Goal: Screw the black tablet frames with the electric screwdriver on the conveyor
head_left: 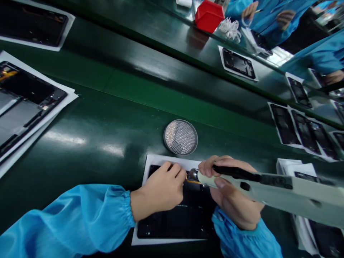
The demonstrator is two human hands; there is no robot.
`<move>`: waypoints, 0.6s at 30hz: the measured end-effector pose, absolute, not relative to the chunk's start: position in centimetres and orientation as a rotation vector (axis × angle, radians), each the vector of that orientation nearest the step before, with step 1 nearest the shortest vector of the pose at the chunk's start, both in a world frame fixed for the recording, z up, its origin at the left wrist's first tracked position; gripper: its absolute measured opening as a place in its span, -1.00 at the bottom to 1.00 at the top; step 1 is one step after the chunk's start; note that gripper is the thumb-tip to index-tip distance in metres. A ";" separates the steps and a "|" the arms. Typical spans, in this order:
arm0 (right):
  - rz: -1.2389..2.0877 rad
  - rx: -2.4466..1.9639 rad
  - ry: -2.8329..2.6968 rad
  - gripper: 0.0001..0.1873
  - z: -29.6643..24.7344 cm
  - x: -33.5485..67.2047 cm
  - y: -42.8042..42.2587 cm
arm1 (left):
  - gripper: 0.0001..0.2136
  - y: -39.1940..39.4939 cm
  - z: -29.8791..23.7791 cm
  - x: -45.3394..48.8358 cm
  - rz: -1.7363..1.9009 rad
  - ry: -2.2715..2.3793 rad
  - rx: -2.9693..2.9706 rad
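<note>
My right hand (pixel 233 190) is wrapped round a pale electric screwdriver (pixel 271 190) with a black lever. The tool lies nearly level, its metal nose pointing left at the upper part of an open tablet (pixel 174 222). That dark tablet rests on a white sheet (pixel 153 161) in front of me. My left hand (pixel 166 186) is closed over the tablet's top edge, its fingertips beside the screwdriver's nose. Whatever those fingers pinch is hidden. Just beyond stands a round dish (pixel 184 138) with a dimpled floor, with small screws (pixel 171 133) gathered on its left side.
Open tablets on white sheets lie to the left (pixel 29 96) and far left (pixel 32 25). More stacked units (pixel 303 168) stand at right. Across the green bench (pixel 107 125), a red bin (pixel 209 16) sits near co-workers in blue sleeves, with several tablets (pixel 303 125) along the line.
</note>
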State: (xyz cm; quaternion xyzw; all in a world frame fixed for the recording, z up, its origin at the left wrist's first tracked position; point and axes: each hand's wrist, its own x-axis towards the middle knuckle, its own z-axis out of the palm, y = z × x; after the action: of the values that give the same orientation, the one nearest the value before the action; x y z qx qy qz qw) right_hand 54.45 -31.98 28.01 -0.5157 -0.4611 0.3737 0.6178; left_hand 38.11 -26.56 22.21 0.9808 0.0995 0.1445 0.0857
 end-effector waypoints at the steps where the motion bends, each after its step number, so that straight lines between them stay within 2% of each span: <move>1: 0.864 -1.191 -1.061 -0.76 28.0 54.5 -32.0 | -0.78 -26.8 22.3 38.1 0.436 0.316 2.924; 18: 0.845 -1.254 -1.098 -0.78 26.5 55.1 -32.1 | -0.76 -27.4 22.7 38.2 0.438 0.450 2.939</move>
State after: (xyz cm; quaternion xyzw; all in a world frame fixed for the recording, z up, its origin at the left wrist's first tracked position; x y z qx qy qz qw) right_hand 55.06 -32.14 26.45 -0.5398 -0.4725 0.3634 0.5943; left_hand 38.17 -27.43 22.71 0.9757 0.1494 0.1455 0.0678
